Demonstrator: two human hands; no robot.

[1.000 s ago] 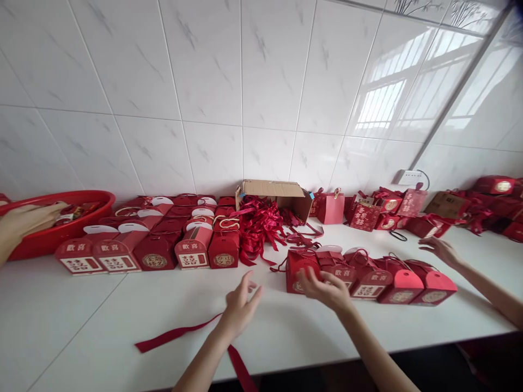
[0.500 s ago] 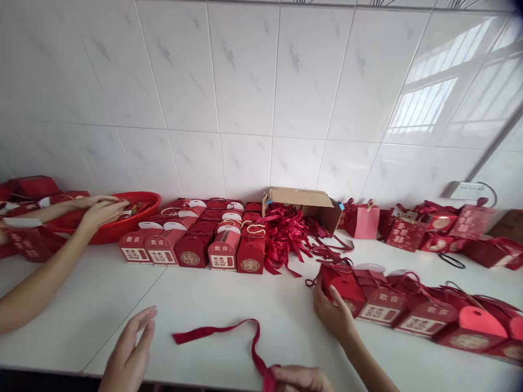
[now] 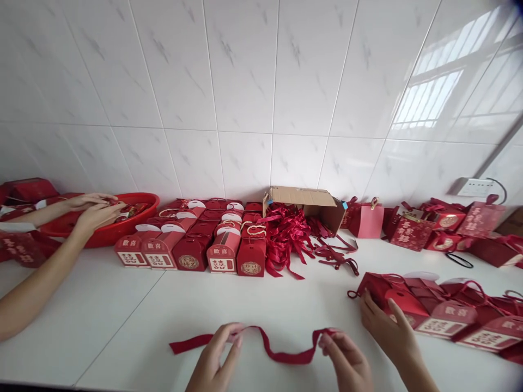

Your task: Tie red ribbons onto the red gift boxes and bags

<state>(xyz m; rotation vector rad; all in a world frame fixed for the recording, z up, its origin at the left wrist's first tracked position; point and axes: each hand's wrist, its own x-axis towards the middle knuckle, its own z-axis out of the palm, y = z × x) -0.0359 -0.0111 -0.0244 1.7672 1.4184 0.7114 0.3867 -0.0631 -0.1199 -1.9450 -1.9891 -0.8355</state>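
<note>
A dark red ribbon (image 3: 286, 357) stretches in a wavy line between my two hands, just above the white tabletop. My left hand (image 3: 216, 362) pinches it partway along between thumb and fingers, and a loose flat tail sticks out to the left. Thumb and fingertips of my right hand (image 3: 347, 359) grip the ribbon near its right end. Beyond my hands lies a heap of similar red ribbons (image 3: 286, 234), spilling from an open cardboard box (image 3: 327, 215) on its side. Left of the heap stand rows of red gift boxes (image 3: 223, 247).
At right, another person's hand (image 3: 390, 332) rests against a row of red boxes (image 3: 445, 316). On the left, another person's hands (image 3: 96, 215) work over a red basin (image 3: 139, 218) with small packets. Small red bags (image 3: 371, 220) and a white power strip (image 3: 474, 187) are near the tiled wall.
My left hand has moved right and taken hold of the ribbon. My right hand has lifted its end into view. The other person's hand and the row of boxes at right have shifted right.
</note>
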